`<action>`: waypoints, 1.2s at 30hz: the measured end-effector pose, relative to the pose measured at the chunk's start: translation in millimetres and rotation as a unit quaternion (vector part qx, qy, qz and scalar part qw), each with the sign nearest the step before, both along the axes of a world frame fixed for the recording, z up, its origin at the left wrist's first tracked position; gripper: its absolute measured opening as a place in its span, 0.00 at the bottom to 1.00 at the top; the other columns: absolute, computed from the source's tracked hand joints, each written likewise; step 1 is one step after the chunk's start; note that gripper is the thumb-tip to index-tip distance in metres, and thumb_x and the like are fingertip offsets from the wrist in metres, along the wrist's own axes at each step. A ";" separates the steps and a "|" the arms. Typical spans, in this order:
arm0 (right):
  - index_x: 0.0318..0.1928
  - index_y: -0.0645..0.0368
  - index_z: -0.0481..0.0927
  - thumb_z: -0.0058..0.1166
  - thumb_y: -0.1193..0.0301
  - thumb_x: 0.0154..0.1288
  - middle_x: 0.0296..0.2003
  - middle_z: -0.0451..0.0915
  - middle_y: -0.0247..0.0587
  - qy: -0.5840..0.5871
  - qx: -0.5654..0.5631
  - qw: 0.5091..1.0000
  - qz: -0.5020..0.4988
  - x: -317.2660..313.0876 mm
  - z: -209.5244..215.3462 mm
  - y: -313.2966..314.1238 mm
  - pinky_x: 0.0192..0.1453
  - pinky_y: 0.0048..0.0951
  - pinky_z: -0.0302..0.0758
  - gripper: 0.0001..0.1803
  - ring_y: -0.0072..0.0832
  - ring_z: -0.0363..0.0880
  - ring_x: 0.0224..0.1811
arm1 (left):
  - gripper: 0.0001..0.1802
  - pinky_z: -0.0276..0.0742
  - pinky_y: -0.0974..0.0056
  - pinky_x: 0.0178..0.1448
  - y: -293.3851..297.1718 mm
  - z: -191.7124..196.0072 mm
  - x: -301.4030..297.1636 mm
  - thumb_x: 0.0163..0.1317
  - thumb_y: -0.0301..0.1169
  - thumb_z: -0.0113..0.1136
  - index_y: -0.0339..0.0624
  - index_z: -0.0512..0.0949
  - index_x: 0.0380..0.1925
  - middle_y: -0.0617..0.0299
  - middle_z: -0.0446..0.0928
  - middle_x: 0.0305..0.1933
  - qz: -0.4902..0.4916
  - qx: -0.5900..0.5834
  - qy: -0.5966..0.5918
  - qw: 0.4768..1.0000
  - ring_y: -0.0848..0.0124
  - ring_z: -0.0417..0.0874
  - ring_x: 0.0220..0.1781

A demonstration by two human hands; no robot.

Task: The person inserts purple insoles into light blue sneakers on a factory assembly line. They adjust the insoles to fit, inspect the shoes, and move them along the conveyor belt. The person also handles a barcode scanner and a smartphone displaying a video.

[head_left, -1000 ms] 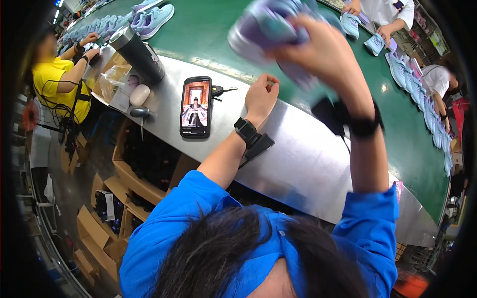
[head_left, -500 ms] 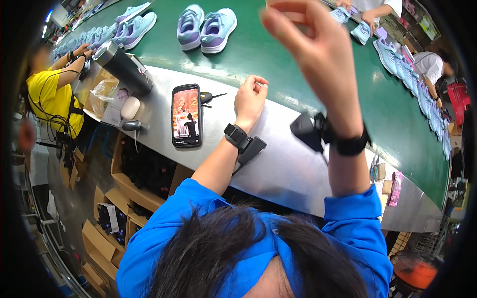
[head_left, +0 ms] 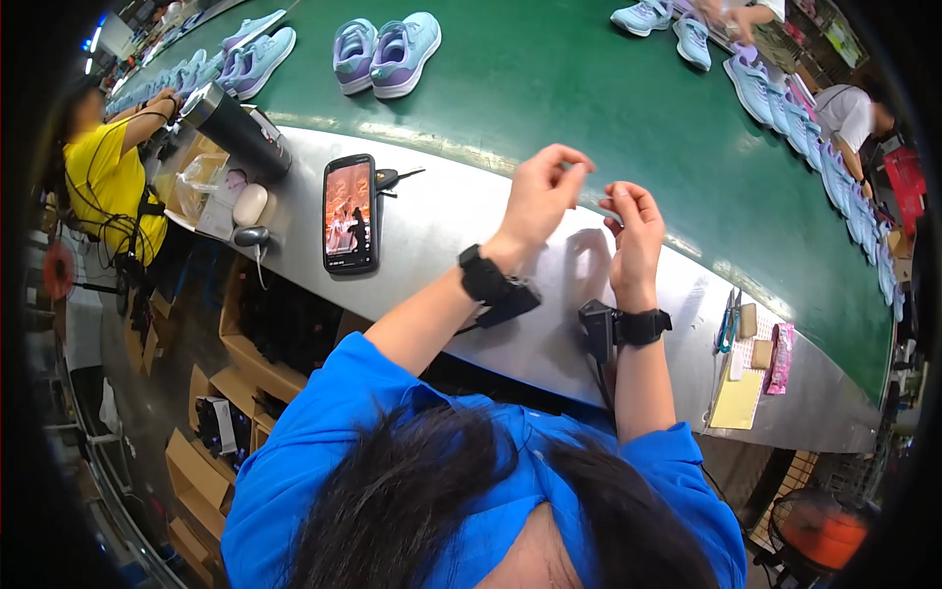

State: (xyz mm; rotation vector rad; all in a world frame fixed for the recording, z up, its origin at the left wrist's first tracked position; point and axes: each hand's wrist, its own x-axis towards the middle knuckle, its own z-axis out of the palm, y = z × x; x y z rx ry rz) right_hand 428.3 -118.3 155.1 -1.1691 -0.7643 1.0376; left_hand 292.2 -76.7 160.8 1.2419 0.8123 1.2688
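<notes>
Hands hovering together over the metal counter [head_left: 461, 211]: left hand [head_left: 543, 191] curling its fingers loosely, holding nothing visible; right hand [head_left: 635, 231] pinching fingertips, whether on anything I cannot tell. Phone [head_left: 349, 213] lying left of the fingers, pair of shoes [head_left: 386, 54] sitting beyond on the green belt [head_left: 589, 88].

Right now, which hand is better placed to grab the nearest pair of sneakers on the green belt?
Left, probably. The left hand is nearer the pair of sneakers, which lies up and to its left on the green belt; the right hand is farther off.
</notes>
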 end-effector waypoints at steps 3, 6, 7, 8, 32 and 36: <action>0.41 0.57 0.78 0.55 0.67 0.68 0.38 0.80 0.31 0.031 0.008 0.998 -0.061 21.8 -15.9 4.8 0.37 0.17 0.70 0.07 0.16 0.76 0.36 | 0.06 0.64 0.73 0.24 14.3 5.0 31.0 0.66 0.28 0.54 0.38 0.78 0.35 0.70 0.73 0.19 0.011 0.003 -0.019 1.000 0.82 0.71 0.20; 0.41 0.57 0.77 0.55 0.67 0.68 0.37 0.80 0.32 0.008 0.012 0.996 -0.091 36.0 -26.1 7.3 0.36 0.17 0.70 0.07 0.15 0.76 0.35 | 0.04 0.68 0.71 0.28 40.7 -9.1 46.3 0.63 0.26 0.55 0.39 0.77 0.37 0.67 0.72 0.22 0.091 -0.060 -0.034 0.993 0.79 0.71 0.24; 0.41 0.58 0.77 0.55 0.68 0.68 0.37 0.80 0.32 0.021 0.016 0.995 -0.097 37.9 -27.5 7.9 0.36 0.17 0.70 0.07 0.15 0.76 0.35 | 0.05 0.69 0.69 0.30 51.9 -20.2 49.6 0.61 0.24 0.56 0.40 0.77 0.37 0.66 0.72 0.24 0.135 -0.029 -0.002 0.990 0.77 0.72 0.26; 0.41 0.58 0.77 0.55 0.68 0.68 0.37 0.80 0.32 0.035 0.019 0.994 -0.103 39.0 -28.3 9.0 0.35 0.17 0.71 0.07 0.15 0.75 0.35 | 0.06 0.70 0.67 0.32 63.3 -31.3 51.7 0.60 0.23 0.57 0.40 0.77 0.38 0.65 0.73 0.26 0.180 0.002 0.030 0.983 0.75 0.73 0.28; 0.36 0.63 0.78 0.56 0.69 0.65 0.27 0.76 0.31 -0.138 -0.012 0.987 -0.082 14.1 -28.2 15.7 0.15 0.17 0.67 0.09 0.14 0.71 0.25 | 0.09 0.77 0.72 0.32 65.2 -53.4 43.8 0.63 0.31 0.58 0.36 0.82 0.31 0.61 0.82 0.24 0.104 -0.034 -0.020 0.994 0.76 0.83 0.26; 0.36 0.63 0.78 0.57 0.68 0.65 0.26 0.76 0.31 -0.141 -0.015 0.986 -0.092 14.6 -30.7 16.0 0.15 0.17 0.67 0.09 0.14 0.71 0.24 | 0.09 0.73 0.73 0.33 62.4 -50.2 43.3 0.64 0.32 0.59 0.37 0.81 0.34 0.62 0.81 0.24 0.095 -0.048 -0.009 0.994 0.79 0.80 0.26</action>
